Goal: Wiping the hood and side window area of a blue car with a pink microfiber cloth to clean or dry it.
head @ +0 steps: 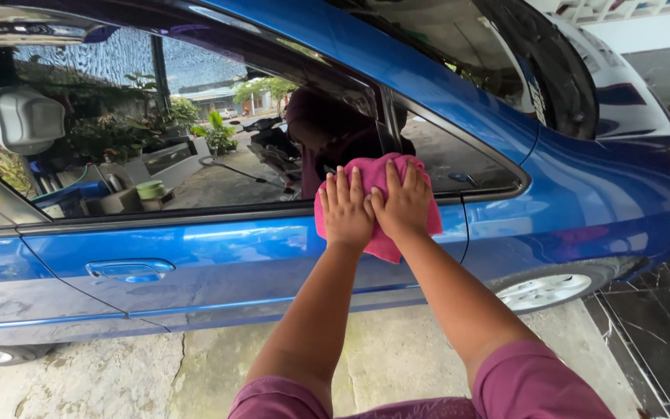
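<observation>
Open room: bare pale concrete floor (pixel 397 357) below the arms, free to either side; dark marbled floor (pixel 661 326) off to the right.
Edges: lower sill of the rear door window (pixel 219 155) running just under the fingertips; door seam dropping just right of the cloth.
Left hand (pixel 347 211): laid flat on the pink cloth (pixel 385 186), fingers (pixel 343 185) straight and close together, pointing up.
Right hand (pixel 403 203): flat beside the left and touching it, fingers slightly spread over the cloth.
Cloth: pressed against the blue car door (pixel 219 256), at the window's lower rear corner.
Nearby: door handle (pixel 129 270) well to the left; rear wheel (pixel 544 291) lower right.
Farther: plants and a courtyard reflected in the glass.
</observation>
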